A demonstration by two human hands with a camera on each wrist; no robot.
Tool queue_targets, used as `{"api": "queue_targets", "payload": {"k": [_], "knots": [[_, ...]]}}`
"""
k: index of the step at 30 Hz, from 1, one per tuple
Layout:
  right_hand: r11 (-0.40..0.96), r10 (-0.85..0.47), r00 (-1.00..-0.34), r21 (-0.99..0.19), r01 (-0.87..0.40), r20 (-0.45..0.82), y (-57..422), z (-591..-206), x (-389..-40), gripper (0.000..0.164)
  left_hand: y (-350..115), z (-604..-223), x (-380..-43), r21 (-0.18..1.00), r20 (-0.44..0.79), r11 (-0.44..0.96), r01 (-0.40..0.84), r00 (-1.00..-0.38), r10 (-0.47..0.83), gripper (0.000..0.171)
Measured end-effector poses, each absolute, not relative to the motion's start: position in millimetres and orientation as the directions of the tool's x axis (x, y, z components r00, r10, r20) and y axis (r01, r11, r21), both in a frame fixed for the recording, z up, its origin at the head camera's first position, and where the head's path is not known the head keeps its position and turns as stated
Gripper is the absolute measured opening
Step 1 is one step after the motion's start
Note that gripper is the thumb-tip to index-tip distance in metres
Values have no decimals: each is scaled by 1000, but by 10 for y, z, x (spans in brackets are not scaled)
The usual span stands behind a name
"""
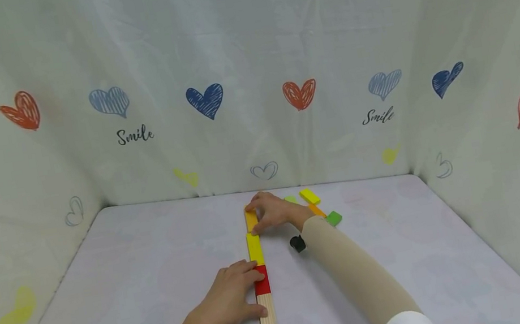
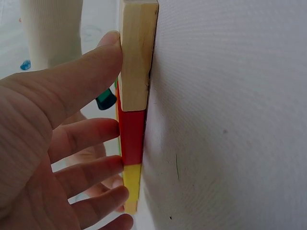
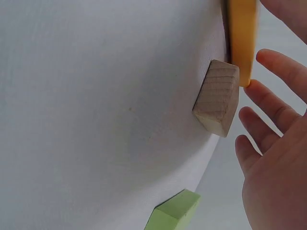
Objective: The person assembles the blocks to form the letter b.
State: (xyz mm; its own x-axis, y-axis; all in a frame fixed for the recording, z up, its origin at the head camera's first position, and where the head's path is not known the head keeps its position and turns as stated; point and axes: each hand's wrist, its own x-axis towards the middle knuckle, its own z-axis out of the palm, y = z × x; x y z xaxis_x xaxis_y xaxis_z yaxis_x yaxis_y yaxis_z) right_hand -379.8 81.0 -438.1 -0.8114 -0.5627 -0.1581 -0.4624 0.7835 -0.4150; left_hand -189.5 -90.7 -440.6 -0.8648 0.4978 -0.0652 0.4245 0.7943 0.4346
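Note:
A straight row of wooden blocks runs away from me: a plain wood block (image 1: 268, 318) nearest, then a red block (image 1: 263, 286), a yellow block (image 1: 255, 247) and an orange block (image 1: 251, 219). My left hand (image 1: 228, 299) rests on the near part of the row, thumb on the plain block and spread fingertips at the red and yellow ones. At the far end my right hand (image 1: 273, 211) pinches the orange block, thumb at its near end and a fingertip at its far end. Just beyond it in the right wrist view lies another plain wood block (image 3: 216, 96).
Right of the row, partly behind the right hand and wrist, lie a loose yellow block (image 1: 309, 196), an orange block (image 1: 317, 210), a green block (image 1: 334, 218) and a light green block (image 1: 290, 199). A heart-printed curtain (image 1: 256, 139) closes in the white table (image 1: 150, 249).

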Motion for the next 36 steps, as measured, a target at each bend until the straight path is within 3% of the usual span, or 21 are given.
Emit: {"api": "queue_targets", "payload": {"k": [19, 36], "knots": [[759, -546, -825, -501, -416, -142, 841, -4417, -3790, 60, -914, -4372, -1850, 446, -38, 773, 451, -854, 519, 59], [750, -550, -829, -494, -439, -98, 814, -4463, -3783, 58, -916, -4369, -1857, 450, -38, 774, 446, -856, 515, 60]]}}
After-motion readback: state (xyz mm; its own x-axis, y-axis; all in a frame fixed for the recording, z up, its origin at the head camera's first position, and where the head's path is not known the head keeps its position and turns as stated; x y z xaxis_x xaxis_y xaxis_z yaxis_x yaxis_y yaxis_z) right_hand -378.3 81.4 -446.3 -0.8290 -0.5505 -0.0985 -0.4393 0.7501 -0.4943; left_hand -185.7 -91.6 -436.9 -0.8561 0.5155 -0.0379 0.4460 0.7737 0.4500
